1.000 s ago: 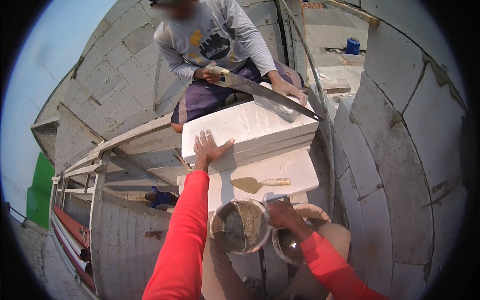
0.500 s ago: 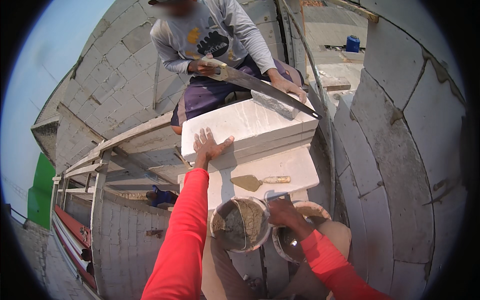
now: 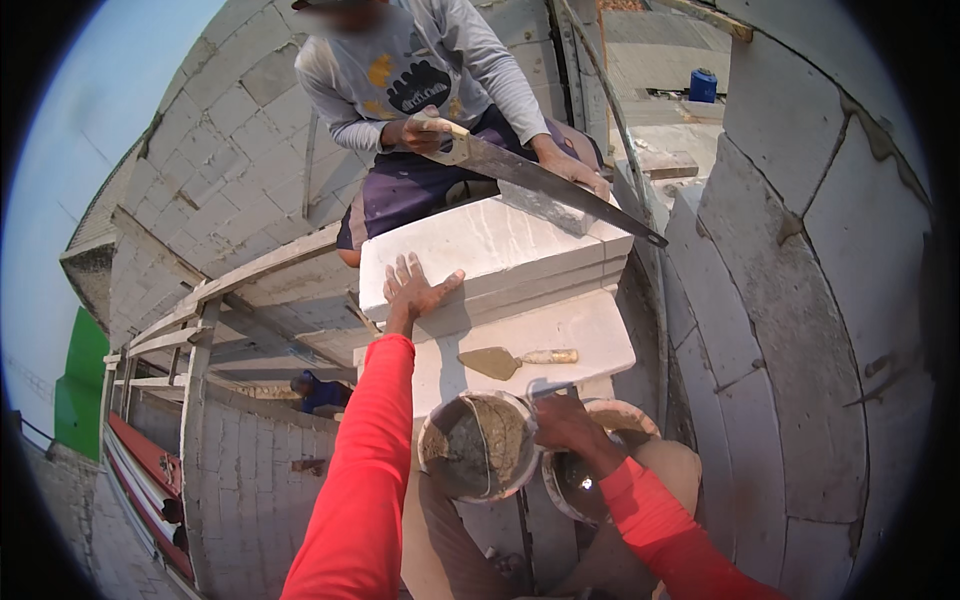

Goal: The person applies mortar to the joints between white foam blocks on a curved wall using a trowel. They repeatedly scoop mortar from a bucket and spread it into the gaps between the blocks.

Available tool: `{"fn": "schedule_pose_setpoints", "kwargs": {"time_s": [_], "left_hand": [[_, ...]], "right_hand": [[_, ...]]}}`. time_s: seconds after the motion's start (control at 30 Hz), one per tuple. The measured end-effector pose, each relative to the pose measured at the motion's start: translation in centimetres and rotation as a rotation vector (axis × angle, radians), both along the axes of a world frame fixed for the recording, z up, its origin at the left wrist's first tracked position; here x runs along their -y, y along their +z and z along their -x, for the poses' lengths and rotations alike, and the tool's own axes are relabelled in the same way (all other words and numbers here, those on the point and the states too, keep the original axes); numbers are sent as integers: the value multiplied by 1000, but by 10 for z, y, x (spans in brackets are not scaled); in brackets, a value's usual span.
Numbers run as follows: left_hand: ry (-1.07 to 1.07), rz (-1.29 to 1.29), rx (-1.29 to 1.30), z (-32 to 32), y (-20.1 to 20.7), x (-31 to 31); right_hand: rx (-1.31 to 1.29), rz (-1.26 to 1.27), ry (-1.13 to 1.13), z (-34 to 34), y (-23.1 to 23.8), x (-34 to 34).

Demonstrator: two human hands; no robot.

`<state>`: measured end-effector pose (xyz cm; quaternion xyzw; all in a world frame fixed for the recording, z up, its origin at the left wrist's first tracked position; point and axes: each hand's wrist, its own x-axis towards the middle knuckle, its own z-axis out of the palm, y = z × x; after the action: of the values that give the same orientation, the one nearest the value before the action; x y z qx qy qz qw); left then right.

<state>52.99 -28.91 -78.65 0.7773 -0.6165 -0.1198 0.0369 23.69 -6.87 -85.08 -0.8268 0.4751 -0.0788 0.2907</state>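
Note:
My left hand (image 3: 417, 290) lies with spread fingers on the near left edge of a white block (image 3: 440, 250) stacked on other blocks. Across from me a person in a grey shirt grips a handsaw (image 3: 540, 183), its blade slanting down to the right beside a smaller block piece (image 3: 545, 207). That person's other hand (image 3: 572, 168) presses on the piece. My right hand (image 3: 570, 425) is closed at the rims of two buckets, around a greyish thing I cannot make out. Grey mortar fills part of the left bucket (image 3: 432, 485). A trowel (image 3: 495, 363) rests on the lower block (image 3: 600, 340).
The right bucket (image 3: 552, 490) sits partly under my right forearm. Block walls (image 3: 785, 350) rise close on my right. Wooden framing (image 3: 200, 400) stands to the left over a drop, where another person in blue (image 3: 322, 393) shows lower down. A blue drum (image 3: 703, 86) stands far off.
The handsaw has slid to the right and slightly down, its tip now farther past the block's right edge. My two hands keep their places on the block and at the buckets.

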Motion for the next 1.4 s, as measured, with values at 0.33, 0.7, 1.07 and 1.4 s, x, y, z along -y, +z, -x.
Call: {"fn": "schedule_pose_setpoints", "kwargs": {"time_s": [0.33, 0.7, 1.07, 1.4], "left_hand": [[19, -10, -2, -1, -5, 4], [2, -7, 1, -2, -7, 5], [-5, 32, -5, 0, -2, -2], [-6, 18, -11, 0, 0, -3]], "right_hand": [[-41, -72, -36, 1, 13, -6], [25, -77, -53, 3, 12, -12], [-67, -80, -25, -5, 12, -8], [-23, -56, -3, -4, 11, -8]]}}
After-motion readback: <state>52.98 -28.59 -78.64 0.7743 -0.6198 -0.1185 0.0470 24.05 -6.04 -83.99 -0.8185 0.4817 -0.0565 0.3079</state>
